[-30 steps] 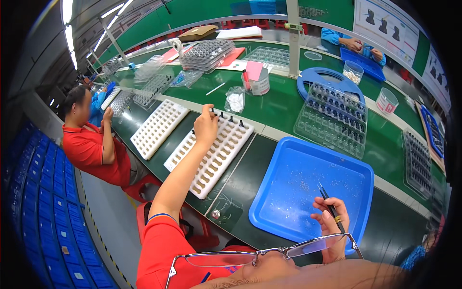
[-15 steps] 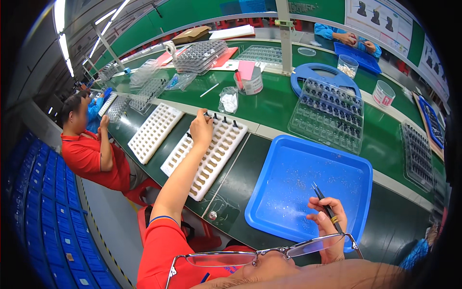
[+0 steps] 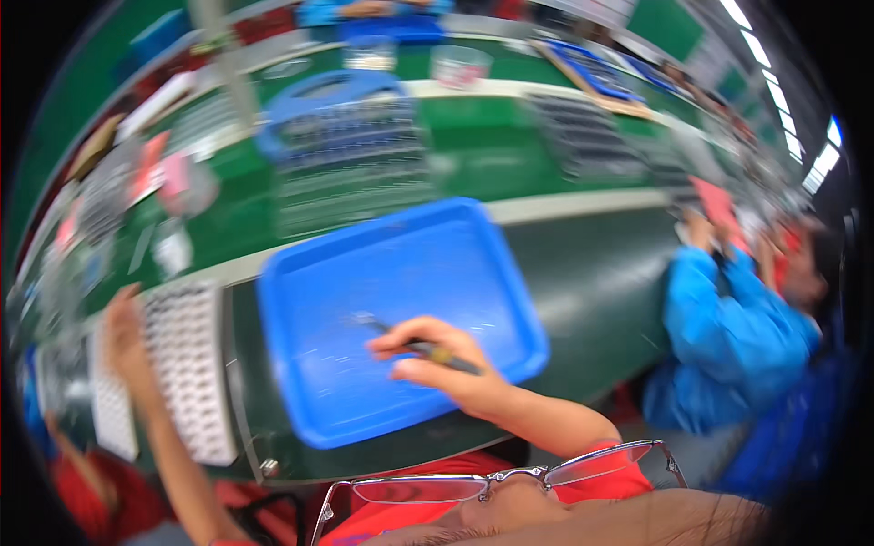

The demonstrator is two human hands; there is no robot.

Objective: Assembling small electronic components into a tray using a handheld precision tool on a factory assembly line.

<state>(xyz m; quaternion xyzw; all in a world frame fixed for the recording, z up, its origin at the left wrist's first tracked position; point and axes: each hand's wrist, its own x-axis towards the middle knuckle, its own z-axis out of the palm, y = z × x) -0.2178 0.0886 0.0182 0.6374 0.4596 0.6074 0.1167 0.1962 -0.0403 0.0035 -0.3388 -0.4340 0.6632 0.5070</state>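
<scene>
In my right hand (image 3: 460, 364) is a pair of dark tweezers (image 3: 443, 356) with a yellow band, held over the near part of a blue tray (image 3: 364, 400). The tips point left and away from me, above the tray's bottom. Small specks lie in this tray. My left hand (image 3: 126, 332) is stretched out at the left side of a white tray (image 3: 196, 373) with rows of slots. Motion smears its fingers, and whether anything is between them does not show. A second white tray (image 3: 113, 409) lies left of that forearm.
Beyond the blue tray lie a clear compartment tray (image 3: 355, 164) and a blue ring-shaped piece (image 3: 282, 109). A clear tub (image 3: 460, 65) and a dark-filled tray (image 3: 583, 136) stand farther right. A co-worker in blue sleeves (image 3: 719, 309) sits at right; another person's hands (image 3: 364, 8) are across the bench.
The view has swung right, so the bench things sit farther left. My right hand with the tweezers has moved farther in over the blue tray. My left hand is still by the white tray.
</scene>
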